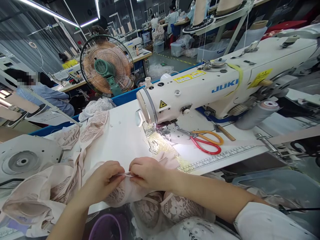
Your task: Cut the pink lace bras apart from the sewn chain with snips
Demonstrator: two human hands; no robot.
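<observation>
My left hand (103,183) pinches the edge of a pale pink lace bra piece (117,196) at the table's front edge. Close on its right, my right hand (147,171) pinches the same edge, with a short stretch of fabric between the two hands. The piece hangs down below my fingers, and my hands hide part of it. Behind my right hand stands the white sewing machine (180,96), its lamp lighting the needle area. Scissors (206,141) with one red and one orange handle lie beside the needle plate.
Pink lace pieces (93,128) lie along the left of the white table (120,140). More bra pieces (180,206) rest below my right arm, near a purple bin (106,226). A fan (107,66) stands beyond the table. A person in a striped shirt (47,96) sits at the left.
</observation>
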